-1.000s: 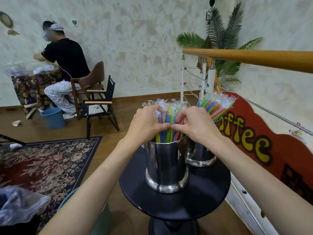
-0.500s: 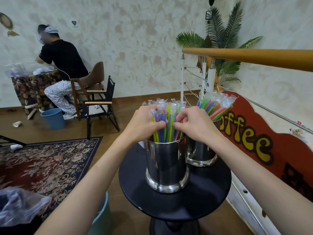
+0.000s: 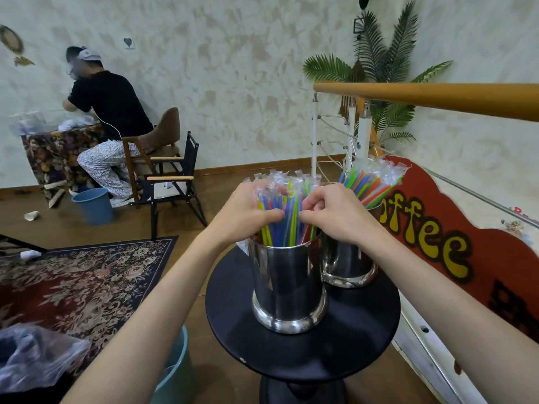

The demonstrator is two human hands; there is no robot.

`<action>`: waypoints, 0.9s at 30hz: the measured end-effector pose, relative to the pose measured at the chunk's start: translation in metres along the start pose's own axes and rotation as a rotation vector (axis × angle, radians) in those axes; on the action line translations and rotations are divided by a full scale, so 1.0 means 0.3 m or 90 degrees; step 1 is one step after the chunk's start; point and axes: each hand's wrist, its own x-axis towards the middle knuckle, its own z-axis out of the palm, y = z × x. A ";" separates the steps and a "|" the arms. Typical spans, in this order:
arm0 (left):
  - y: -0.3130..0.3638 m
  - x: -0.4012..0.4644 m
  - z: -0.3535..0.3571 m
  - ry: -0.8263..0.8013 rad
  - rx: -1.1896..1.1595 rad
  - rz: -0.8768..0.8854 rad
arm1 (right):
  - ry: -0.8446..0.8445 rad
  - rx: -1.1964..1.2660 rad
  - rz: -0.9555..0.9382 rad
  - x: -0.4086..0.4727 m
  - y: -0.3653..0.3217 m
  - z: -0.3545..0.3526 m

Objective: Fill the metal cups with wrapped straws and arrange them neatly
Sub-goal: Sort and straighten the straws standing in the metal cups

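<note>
Two shiny metal cups stand on a round black table. The near cup holds a bunch of wrapped straws in blue, green and yellow. My left hand grips the bunch from the left and my right hand grips it from the right, fingers curled among the straws just above the rim. The far cup stands behind and to the right, partly hidden by my right wrist, with its own fan of wrapped straws leaning right.
A red "coffee" sign and a wooden handrail lie to the right. A teal bin sits under my left arm, a plastic bag at bottom left. A patterned rug, chairs and a seated person are behind.
Both hands stayed on the near cup's straws and squeezed them closer together; my fingers have shifted slightly among the bunch. The view came a little nearer.
</note>
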 end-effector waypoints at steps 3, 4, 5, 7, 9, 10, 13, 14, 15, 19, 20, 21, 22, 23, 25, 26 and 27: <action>0.004 0.000 0.020 0.021 0.011 0.005 | -0.007 0.005 -0.007 -0.001 -0.003 -0.001; 0.006 -0.001 0.027 0.028 0.020 0.008 | -0.012 0.007 -0.013 -0.002 -0.004 -0.003; 0.008 -0.001 0.032 0.032 0.022 0.010 | -0.017 0.012 -0.019 -0.003 -0.004 -0.005; 0.010 -0.005 0.036 0.032 0.009 0.014 | -0.029 0.031 -0.026 -0.006 -0.002 -0.008; 0.011 -0.007 0.040 0.029 0.007 0.027 | -0.037 0.042 -0.031 -0.009 -0.002 -0.008; 0.010 -0.008 0.041 0.034 0.009 0.033 | -0.037 0.043 -0.030 -0.010 -0.003 -0.006; 0.009 -0.013 0.040 0.067 0.001 0.035 | -0.012 0.032 -0.024 -0.007 -0.010 0.003; 0.008 -0.013 0.038 0.072 0.000 0.031 | -0.005 0.025 -0.019 -0.007 -0.012 0.005; 0.007 -0.013 0.037 0.074 0.002 0.029 | -0.001 0.021 -0.014 -0.006 -0.012 0.007; 0.006 -0.010 0.028 0.057 -0.009 0.024 | 0.006 0.025 -0.006 -0.011 -0.014 0.009; 0.006 -0.009 0.025 0.050 -0.016 0.022 | 0.007 0.028 -0.005 -0.013 -0.015 0.008; 0.006 -0.009 0.022 0.045 -0.023 0.021 | 0.008 0.031 -0.004 -0.015 -0.015 0.006; 0.007 -0.009 0.018 0.040 -0.031 0.021 | 0.008 0.033 -0.002 -0.016 -0.016 0.004; 0.006 -0.010 0.014 0.036 -0.042 0.020 | 0.007 0.033 0.001 -0.017 -0.016 0.002; 0.003 -0.009 0.007 0.025 -0.059 0.018 | 0.003 0.041 0.005 -0.015 -0.017 -0.002; 0.002 -0.009 0.004 0.019 -0.062 0.018 | -0.001 0.046 0.007 -0.015 -0.018 -0.004; 0.001 -0.008 0.003 0.016 -0.063 0.017 | -0.005 0.050 0.008 -0.015 -0.018 -0.006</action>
